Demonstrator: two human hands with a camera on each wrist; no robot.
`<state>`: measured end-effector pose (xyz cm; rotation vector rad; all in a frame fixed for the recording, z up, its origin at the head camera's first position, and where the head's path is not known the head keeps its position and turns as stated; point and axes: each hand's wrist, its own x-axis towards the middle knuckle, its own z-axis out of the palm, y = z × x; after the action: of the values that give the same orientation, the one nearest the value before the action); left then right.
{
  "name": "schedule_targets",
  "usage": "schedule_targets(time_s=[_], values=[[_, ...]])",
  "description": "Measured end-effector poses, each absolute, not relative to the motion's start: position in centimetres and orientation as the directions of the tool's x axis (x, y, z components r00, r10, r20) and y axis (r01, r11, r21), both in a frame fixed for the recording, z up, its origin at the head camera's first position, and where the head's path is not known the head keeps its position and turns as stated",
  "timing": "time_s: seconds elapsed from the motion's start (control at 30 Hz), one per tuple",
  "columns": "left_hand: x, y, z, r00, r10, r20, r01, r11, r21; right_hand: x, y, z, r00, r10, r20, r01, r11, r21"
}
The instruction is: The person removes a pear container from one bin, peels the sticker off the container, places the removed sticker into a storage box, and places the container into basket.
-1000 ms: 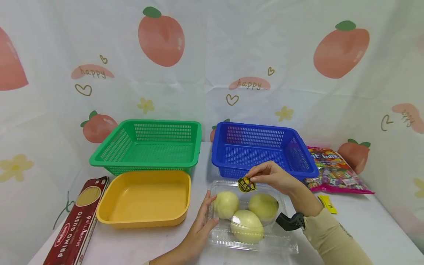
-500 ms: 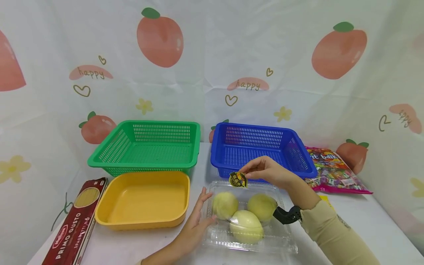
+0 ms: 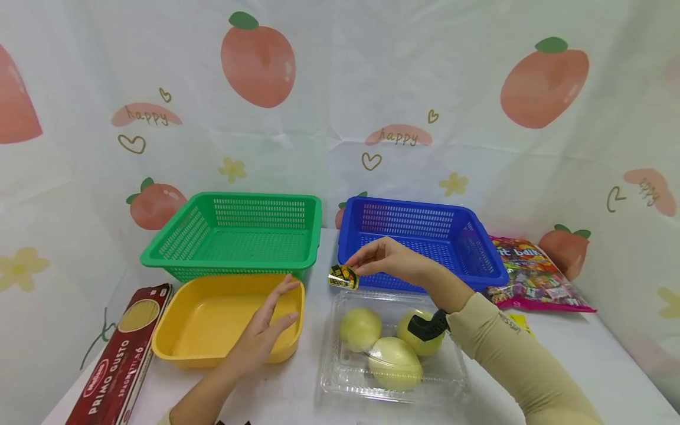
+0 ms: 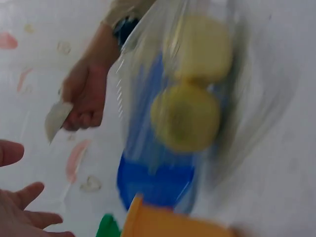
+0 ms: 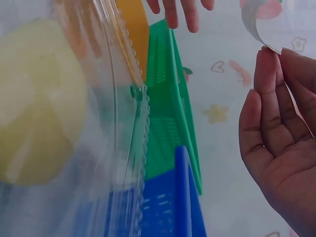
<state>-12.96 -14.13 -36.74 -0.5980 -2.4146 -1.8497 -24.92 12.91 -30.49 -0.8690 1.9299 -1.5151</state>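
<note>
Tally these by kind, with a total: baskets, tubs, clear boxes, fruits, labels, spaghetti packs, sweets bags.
Baskets: 2 (green basket, blue basket)
Yellow tub: 1
Clear box: 1
Fruits inside it: 3, all pale yellow
Label: 1, pinched by the right hand
Spaghetti pack: 1
Sweets bag: 1
Total: 10

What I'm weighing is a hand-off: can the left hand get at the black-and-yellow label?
Probably yes: the left hand holds nothing, and the label juts toward it from the right hand, with nothing visible in between.
</note>
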Motion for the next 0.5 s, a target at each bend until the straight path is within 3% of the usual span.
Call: schedule_targets(time_s=[0.17,0.33,0.43,0.5], values=[[-13.3,-17.9,-36.1,-0.933,0.244,0.264,0.337,0.336,0.88,-25.6,10.4,-30.1,-0.647,-0.762,-0.029,-0.175,0.185,-0.967],[-13.4,-21.7,-36.3,-0.873,0.093,0.478,0.47,0.417,0.778,-26.4,7.9,-29.9,-0.638,-0.769,-0.024,-0.204,0.199,-0.959],[-13.4,-23.6,-36.4,-0.862,0.014,0.507,0.455,0.462,0.761,-26.7,6.4,-29.9,-0.639,-0.769,-0.017,-0.222,0.206,-0.953],[-13.3,-24.8,-36.5,-0.886,-0.015,0.463,0.397,0.49,0.776,-27.0,5.4,-29.9,-0.632,-0.775,-0.011,-0.228,0.2,-0.953]])
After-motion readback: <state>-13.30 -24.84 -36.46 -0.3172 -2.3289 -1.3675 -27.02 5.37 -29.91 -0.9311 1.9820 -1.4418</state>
